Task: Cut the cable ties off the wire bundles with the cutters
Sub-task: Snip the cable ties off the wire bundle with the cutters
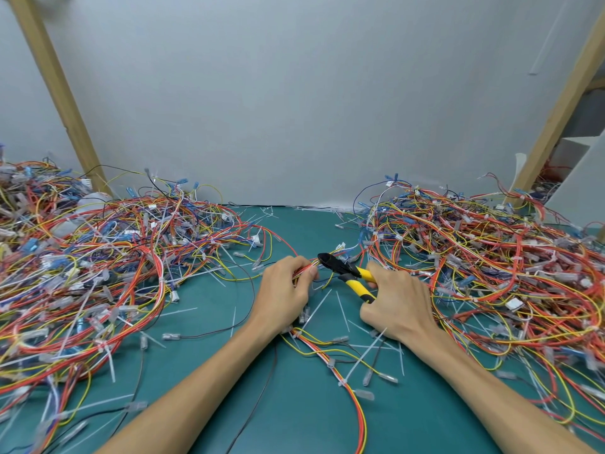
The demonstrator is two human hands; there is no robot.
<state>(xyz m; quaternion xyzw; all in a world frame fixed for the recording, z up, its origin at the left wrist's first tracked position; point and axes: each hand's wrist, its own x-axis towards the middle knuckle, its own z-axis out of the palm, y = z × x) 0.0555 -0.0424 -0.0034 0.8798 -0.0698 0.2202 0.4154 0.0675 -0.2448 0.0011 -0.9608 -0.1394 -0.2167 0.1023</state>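
My left hand (283, 291) grips a wire bundle (327, 350) of red, yellow and white wires over the green mat (288, 414). The bundle runs from my fist down toward the front edge, with a white cable tie (342, 384) round it lower down. My right hand (397, 304) grips the yellow handles of the cutters (343, 268). Their black jaws point left and sit at the wires just beyond my left fingertips. Whether a tie lies between the jaws is hidden.
A large heap of tied wires (82, 267) covers the left of the mat, and another heap (497, 267) covers the right. Several cut white ties (319, 308) lie loose between my arms. A grey wall and two wooden posts (59, 93) stand behind.
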